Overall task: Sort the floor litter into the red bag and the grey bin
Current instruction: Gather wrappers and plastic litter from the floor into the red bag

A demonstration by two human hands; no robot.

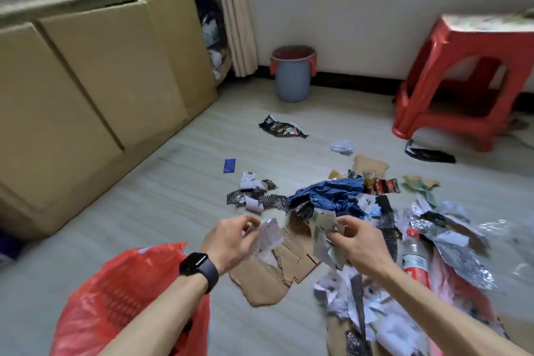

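Note:
My left hand (231, 237), with a dark watch on its wrist, pinches a crumpled white paper scrap (270, 235) above the floor. My right hand (357, 240) grips a bunch of torn paper pieces (322, 228) that hang down from it. The red bag (121, 298) lies open at the lower left, under my left forearm. The grey bin (292, 78), lined with a red bag, stands by the far wall. Litter is spread on the floor at the right: a crumpled blue bag (332, 196), torn cardboard (268, 280), a plastic bottle (416, 257), foil and paper scraps.
Large cardboard boxes (95, 75) line the left side. A red plastic stool (465, 78) stands at the right by the wall. A black snack wrapper (281, 128), a small blue card (229, 166) and a white paper ball (342, 146) lie apart on the pale floor.

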